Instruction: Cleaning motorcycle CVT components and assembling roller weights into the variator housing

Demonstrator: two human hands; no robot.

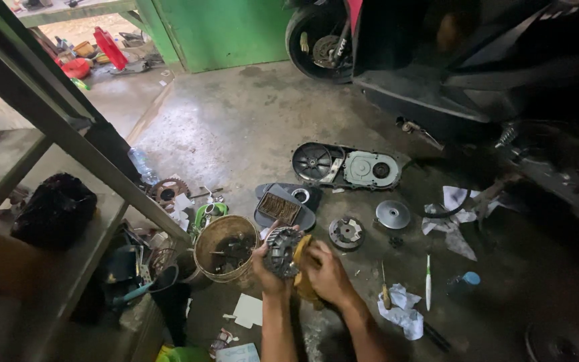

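Low in the middle of the frame, the left hand (267,265) is curled around a round toothed metal clutch part (283,250), gripping it from below. The right hand (326,271) is closed on a yellow cloth (302,258) pressed against that part. Just left stands a dirty bucket (225,248); upper right on the concrete floor (249,127) lie a pulley disc (393,214) and a grey engine cover (347,166).

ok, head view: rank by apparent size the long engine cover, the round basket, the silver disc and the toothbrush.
1. Long engine cover, largest.
2. Round basket; it sits nearer the camera, so the gap is unsure.
3. Silver disc and toothbrush: unranked, one round, one long and thin.
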